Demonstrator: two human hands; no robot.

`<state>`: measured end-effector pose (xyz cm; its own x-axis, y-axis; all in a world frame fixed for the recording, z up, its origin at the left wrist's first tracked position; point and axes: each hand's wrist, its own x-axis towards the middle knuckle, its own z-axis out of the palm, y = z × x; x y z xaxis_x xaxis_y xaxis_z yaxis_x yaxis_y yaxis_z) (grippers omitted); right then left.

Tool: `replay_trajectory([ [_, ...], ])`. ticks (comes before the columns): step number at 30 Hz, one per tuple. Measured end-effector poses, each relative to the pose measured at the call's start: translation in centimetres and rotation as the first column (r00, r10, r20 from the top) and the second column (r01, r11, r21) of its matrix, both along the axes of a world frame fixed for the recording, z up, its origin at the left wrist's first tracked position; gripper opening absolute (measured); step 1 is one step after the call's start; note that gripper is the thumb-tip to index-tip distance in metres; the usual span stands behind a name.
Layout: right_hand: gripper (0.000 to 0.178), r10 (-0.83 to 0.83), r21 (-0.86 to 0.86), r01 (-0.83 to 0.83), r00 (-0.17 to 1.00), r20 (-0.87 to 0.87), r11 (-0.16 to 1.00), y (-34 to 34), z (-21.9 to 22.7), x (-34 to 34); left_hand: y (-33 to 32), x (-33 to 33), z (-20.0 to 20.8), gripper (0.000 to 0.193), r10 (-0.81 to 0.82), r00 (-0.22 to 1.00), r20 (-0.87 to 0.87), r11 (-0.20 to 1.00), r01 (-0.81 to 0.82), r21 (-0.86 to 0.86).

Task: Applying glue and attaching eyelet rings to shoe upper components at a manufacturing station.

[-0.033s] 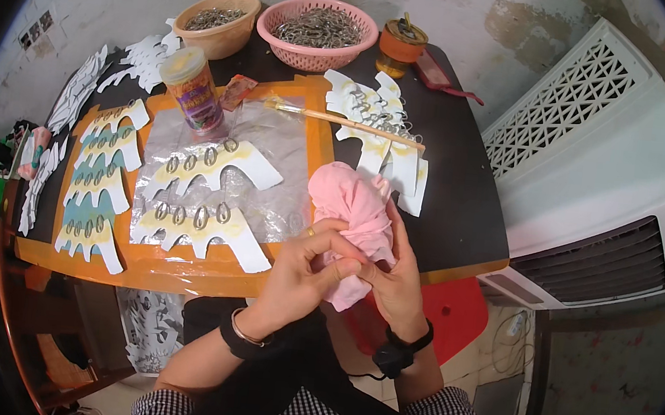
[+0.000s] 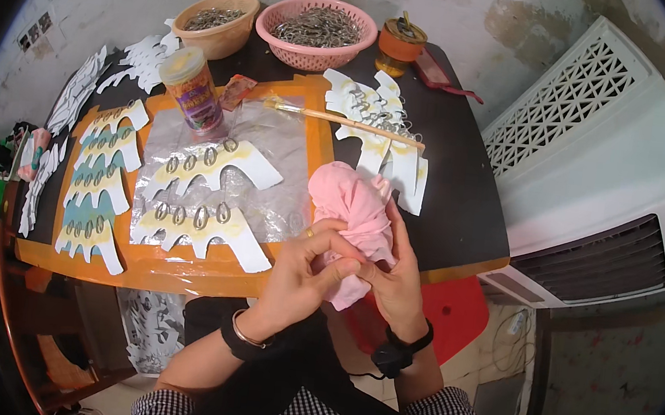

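A bunched pink cloth (image 2: 349, 201) is gathered between my two hands, above the table's front right edge. My left hand (image 2: 312, 264) grips it from the left, thumb and fingers pinching its folds. From the right, my right hand (image 2: 397, 283) wraps round the same cloth, its thumb meeting the left one. Left of the hands lie two white cut-out pieces (image 2: 250, 254) with metal rings and yellowish smears on them. Beyond the cloth, a brush (image 2: 357, 123) with a wooden handle rests partly on a stack of white cut-outs (image 2: 390, 165) carrying more rings.
Several ringed cut-outs (image 2: 99, 187) line the table's left side. A plastic jar (image 2: 197, 96) stands behind the middle pieces. At the back are a tan bowl (image 2: 228, 43) and a pink basket (image 2: 313, 56) of metal pieces, beside an orange-banded jar (image 2: 399, 48). A white air cooler (image 2: 590, 226) stands right.
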<state>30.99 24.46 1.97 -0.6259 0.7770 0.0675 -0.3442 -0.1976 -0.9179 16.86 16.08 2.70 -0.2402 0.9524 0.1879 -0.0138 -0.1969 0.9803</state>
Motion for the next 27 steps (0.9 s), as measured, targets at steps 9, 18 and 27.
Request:
replay_trajectory([
  [9,0.097,-0.058,0.254,0.04,0.996,0.066,0.966,-1.2,-1.0,0.9,-0.9,0.7,0.5,0.005,0.024,0.924,-0.381,0.989,0.034,0.147],
  [18,0.088,-0.098,0.274,0.071,0.992,0.084,0.959,-4.1,0.0,0.3,-1.7,0.4,-1.2,0.005,0.037,0.939,-0.342,0.981,0.032,0.193],
  [27,0.092,-0.22,0.082,0.217,0.975,0.03,0.973,-4.9,-0.6,-0.4,-3.3,-1.0,-1.0,0.029,-0.194,0.977,0.09,0.971,0.178,0.16],
])
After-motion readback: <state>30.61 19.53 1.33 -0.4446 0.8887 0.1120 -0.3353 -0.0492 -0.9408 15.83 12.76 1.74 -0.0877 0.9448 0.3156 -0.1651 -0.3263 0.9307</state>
